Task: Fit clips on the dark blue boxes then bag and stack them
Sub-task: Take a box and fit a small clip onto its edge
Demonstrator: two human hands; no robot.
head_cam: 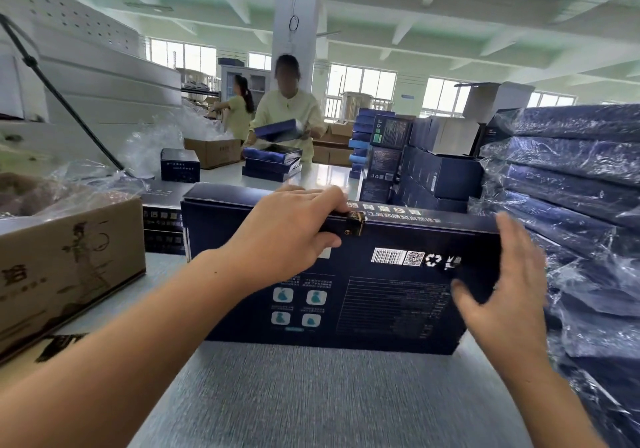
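Head view: a dark blue box (346, 274) stands on edge on the grey table (311, 395), long axis left to right. The left hand (287, 236) grips its top edge beside a gold clip (358, 221) (apparently seated); the right hand (502, 288), fingers spread, hovers at its right end. Bagged boxes (571, 177) are stacked right, in a busy workshop.

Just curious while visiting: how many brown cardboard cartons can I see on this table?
2 on the table: one large printed carton at the near left beside the wearer's left arm, one smaller carton farther back near the other worker. More brown cartons stand behind that worker; others may be hidden.
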